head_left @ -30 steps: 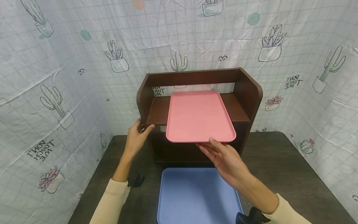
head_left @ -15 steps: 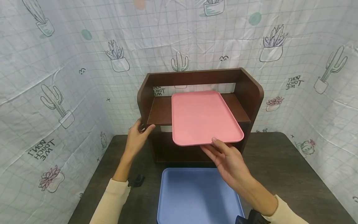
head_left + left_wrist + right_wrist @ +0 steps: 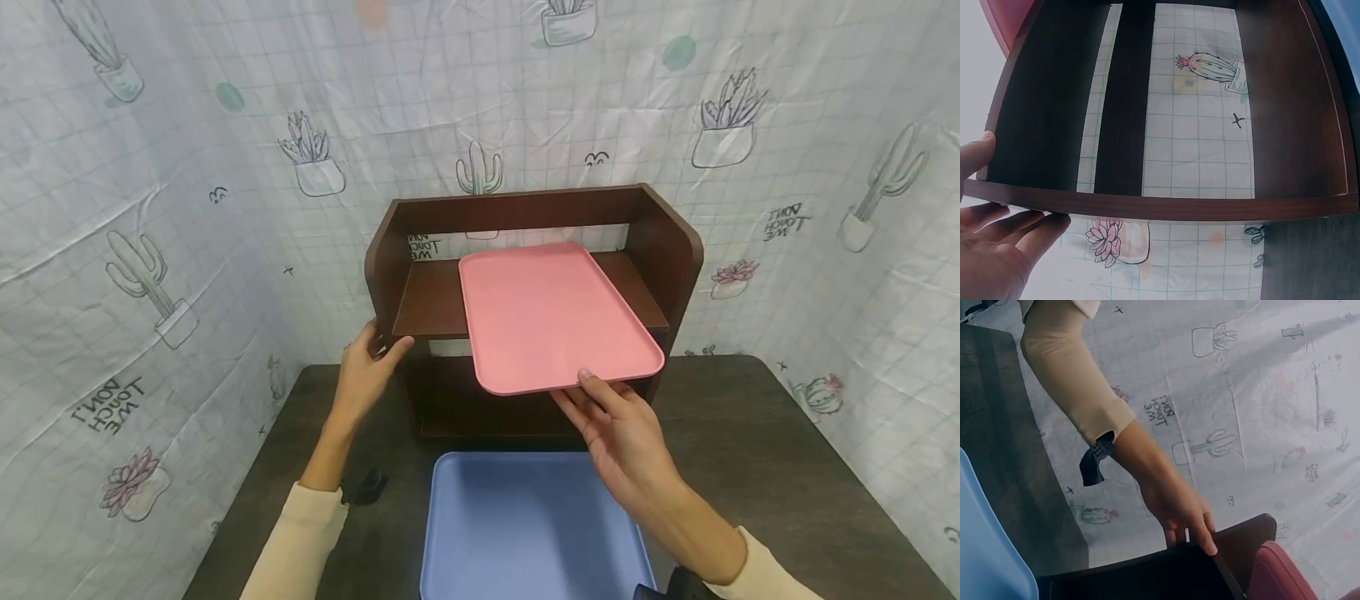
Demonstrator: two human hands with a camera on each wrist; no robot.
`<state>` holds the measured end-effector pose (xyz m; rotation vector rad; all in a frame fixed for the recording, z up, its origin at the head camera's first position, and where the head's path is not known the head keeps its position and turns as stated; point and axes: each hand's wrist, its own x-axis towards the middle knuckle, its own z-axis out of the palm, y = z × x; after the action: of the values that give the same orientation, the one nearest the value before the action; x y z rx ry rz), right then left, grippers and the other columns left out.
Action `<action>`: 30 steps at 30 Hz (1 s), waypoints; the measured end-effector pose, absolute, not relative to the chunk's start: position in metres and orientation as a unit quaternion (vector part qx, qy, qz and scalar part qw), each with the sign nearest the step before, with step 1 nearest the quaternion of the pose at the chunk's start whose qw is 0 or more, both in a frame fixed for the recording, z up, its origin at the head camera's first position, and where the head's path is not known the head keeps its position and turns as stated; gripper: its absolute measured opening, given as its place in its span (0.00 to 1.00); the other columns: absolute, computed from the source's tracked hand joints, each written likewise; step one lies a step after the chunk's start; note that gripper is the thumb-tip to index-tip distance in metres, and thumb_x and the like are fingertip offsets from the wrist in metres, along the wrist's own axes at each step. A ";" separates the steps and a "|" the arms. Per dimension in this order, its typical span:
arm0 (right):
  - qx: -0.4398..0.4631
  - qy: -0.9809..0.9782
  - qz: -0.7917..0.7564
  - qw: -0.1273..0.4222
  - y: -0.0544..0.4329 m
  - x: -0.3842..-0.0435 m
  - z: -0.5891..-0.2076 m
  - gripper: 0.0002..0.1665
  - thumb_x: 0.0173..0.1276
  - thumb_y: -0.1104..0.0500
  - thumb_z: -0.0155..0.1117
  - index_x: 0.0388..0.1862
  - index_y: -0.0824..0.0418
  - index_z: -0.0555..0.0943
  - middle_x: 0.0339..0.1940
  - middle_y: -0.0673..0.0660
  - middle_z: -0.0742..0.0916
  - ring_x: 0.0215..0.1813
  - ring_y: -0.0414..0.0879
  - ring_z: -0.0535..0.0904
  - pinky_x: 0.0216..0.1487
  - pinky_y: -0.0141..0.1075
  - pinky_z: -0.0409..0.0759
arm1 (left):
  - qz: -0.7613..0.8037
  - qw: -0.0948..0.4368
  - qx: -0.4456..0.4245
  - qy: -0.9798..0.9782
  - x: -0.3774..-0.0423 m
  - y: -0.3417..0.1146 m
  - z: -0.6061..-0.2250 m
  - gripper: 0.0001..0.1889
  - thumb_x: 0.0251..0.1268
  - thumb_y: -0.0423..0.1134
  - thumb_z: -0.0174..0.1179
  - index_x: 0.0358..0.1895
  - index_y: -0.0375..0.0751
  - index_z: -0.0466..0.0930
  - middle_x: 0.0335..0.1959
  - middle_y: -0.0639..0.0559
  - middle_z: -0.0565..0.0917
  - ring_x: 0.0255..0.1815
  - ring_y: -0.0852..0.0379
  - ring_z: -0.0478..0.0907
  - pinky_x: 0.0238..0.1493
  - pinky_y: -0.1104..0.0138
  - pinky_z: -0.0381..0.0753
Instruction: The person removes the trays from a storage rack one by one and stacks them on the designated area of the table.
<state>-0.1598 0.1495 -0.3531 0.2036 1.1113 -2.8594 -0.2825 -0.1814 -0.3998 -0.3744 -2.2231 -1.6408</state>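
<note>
A flat pink tray (image 3: 558, 317) lies slanted over the upper board of a dark brown two-tier shelf (image 3: 429, 302), its near end jutting past the front edge. My right hand (image 3: 626, 437) pinches the tray's near rim, thumb on top and fingers underneath. My left hand (image 3: 362, 371) grips the shelf's left side panel, with the thumb at the front edge of the board and the fingers outside; the left wrist view shows the same hand (image 3: 1000, 250) around that panel. In the right wrist view, the left hand (image 3: 1179, 503) appears on the shelf, near the pink tray (image 3: 1279, 575).
A blue tray (image 3: 532, 525) lies on the dark table (image 3: 757, 450) in front of the shelf. Behind and on both sides hangs a white grid cloth (image 3: 225, 142) printed with cacti. Below the upper board is the shelf's lower compartment (image 3: 487, 408).
The pink tray's near end has swung to the right and slightly toward me, with my right hand moving along with it. My left hand has stayed on the shelf's side.
</note>
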 end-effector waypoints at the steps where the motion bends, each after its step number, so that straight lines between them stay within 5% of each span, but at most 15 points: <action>1: 0.068 0.363 -0.929 0.033 0.149 -0.160 -0.353 0.22 0.80 0.63 0.64 0.66 0.56 0.68 0.53 0.48 0.85 0.63 0.42 0.85 0.71 0.40 0.83 | -0.579 0.175 -0.132 -0.786 -0.282 -0.182 -0.400 0.32 0.74 0.46 0.70 0.76 0.41 0.73 0.74 0.39 0.79 0.76 0.39 0.76 0.73 0.45 0.79; 19: 0.103 0.367 -0.924 -0.028 0.154 -0.157 -0.354 0.19 0.79 0.63 0.66 0.59 0.56 0.66 0.57 0.51 0.82 0.52 0.42 0.86 0.67 0.37 0.85 | -0.571 0.178 -0.129 -0.791 -0.281 -0.180 -0.400 0.32 0.74 0.47 0.70 0.76 0.40 0.73 0.72 0.38 0.80 0.75 0.40 0.77 0.72 0.49 0.81; 30: 0.100 0.368 -0.923 -0.043 0.160 -0.159 -0.353 0.23 0.80 0.65 0.63 0.65 0.58 0.64 0.61 0.52 0.81 0.55 0.42 0.89 0.63 0.37 0.87 | -0.574 0.180 -0.134 -0.788 -0.282 -0.182 -0.401 0.32 0.74 0.46 0.70 0.76 0.40 0.72 0.72 0.38 0.79 0.76 0.42 0.77 0.72 0.50 0.81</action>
<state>-0.1591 0.1603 -0.3530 0.3218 1.1890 -2.9842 -0.2821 -0.1816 -0.4009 -0.3774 -2.2255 -1.6222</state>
